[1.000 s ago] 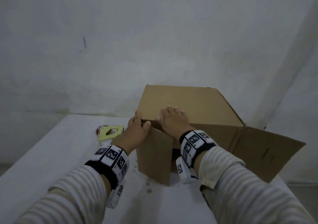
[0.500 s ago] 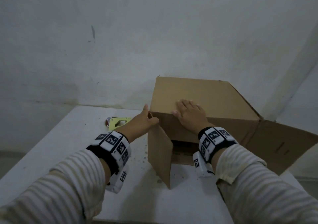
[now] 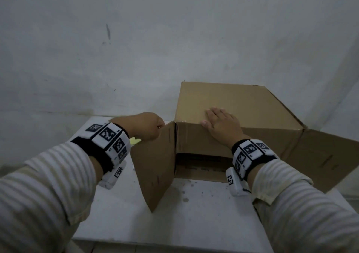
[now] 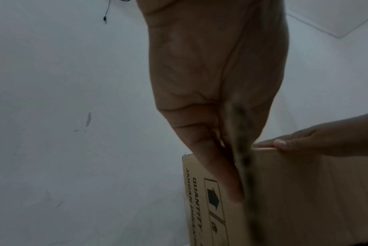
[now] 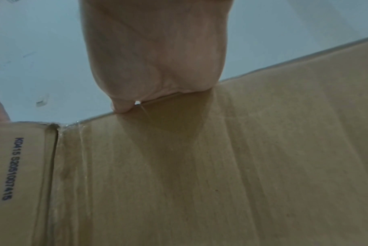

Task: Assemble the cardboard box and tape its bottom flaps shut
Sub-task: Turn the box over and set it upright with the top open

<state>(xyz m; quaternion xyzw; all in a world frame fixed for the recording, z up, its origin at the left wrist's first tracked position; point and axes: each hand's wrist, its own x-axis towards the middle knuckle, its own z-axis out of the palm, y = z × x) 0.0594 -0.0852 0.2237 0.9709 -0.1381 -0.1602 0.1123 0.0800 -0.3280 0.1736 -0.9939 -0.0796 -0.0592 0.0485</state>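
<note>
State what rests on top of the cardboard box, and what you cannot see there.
On the top panel of the cardboard box, the right hand lies flat, fingers straight. The left hand pinches the side flap instead. The right palm hides the patch of cardboard beneath it.

We see dim, flat, bluish light throughout; the flap edge (image 4: 240,159) beside the cardboard box (image 3: 231,105) blurs (wrist views grainy), and head-view edges bow.
</note>
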